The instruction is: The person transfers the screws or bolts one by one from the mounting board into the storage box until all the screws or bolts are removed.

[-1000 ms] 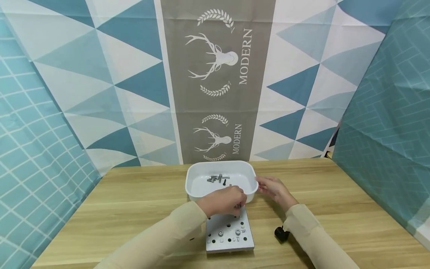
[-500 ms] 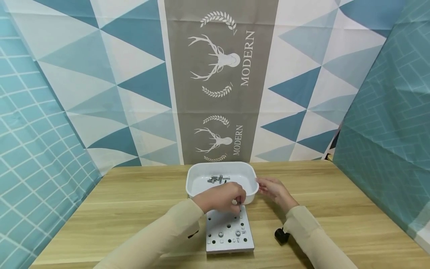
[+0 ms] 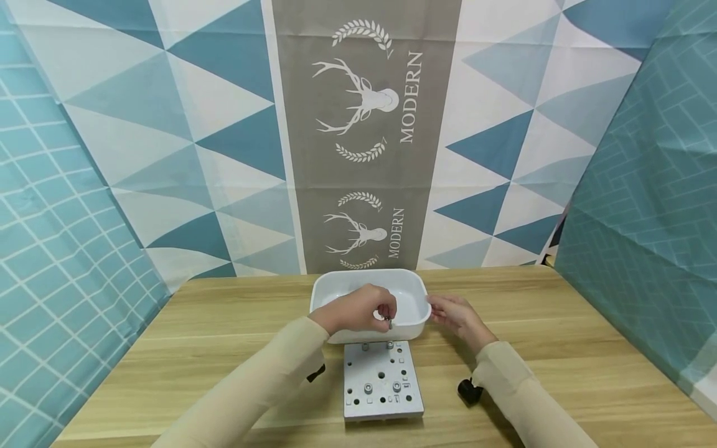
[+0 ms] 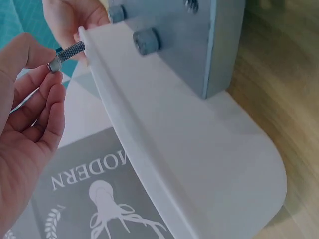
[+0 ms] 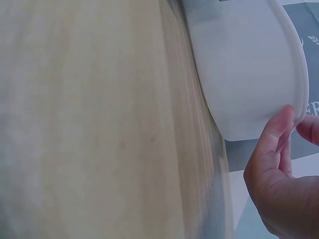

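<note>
My left hand [image 3: 358, 311] is over the near rim of a white plastic tray [image 3: 414, 305]. Between thumb and fingertips it pinches a silver bolt [image 4: 70, 53] by its head, the threaded end pointing away from the palm in the left wrist view. My right hand [image 3: 456, 317] grips the tray's right end, thumb and fingers on either side of the rim [image 5: 302, 94]. In front of the tray lies a silver metal plate [image 3: 370, 370] with holes and several socket-head bolts [image 3: 368, 388] standing in it. The inside of the tray is partly hidden behind my left hand.
A black cylindrical object [image 3: 469, 392] is beside my right sleeve, and a small black piece [image 3: 316, 373] shows under the left one. The wooden table [image 3: 224, 330] ends at a patterned cloth backdrop [image 3: 358, 124].
My left hand has moved up and left, from above the plate's far edge to the tray's near rim. The plate's far bolts came into view. My right hand stayed on the tray.
</note>
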